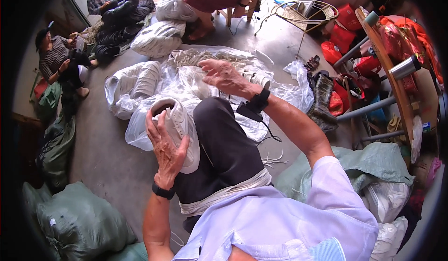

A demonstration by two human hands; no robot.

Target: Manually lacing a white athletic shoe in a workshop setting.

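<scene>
The pale blue shirt [280,219] of the person fills the lower edge, and both forearms rise from it over a dark trouser leg [224,144]. The left hand [164,148] wraps a white sneaker [179,125] against the thigh, fingers curled over the upper and thumb pressed at its side, so this grip is closed around the shoe. A black band [163,191] sits on the wrist just below that grip. The right hand [224,76] stretches out beyond the knee, fingers spread and bent down onto a heap of white laces [200,55]; whether it pinches any lace cannot be told. A black strap with a small device [254,104] circles its wrist. The laces lie on clear plastic sheeting [280,90] spread on the concrete floor [102,153], directly under and ahead of the right grip. Left of the sneaker grip lie white bundles in plastic [133,81]. Farther left and nearer the camera sit green sacks [79,219]. To the right of the right grip stands an overturned round bench [396,83] with metal legs, red bags [343,37] beside it. Beyond the laces, well apart, other people [58,58] sit on the floor with dark shoes.
</scene>
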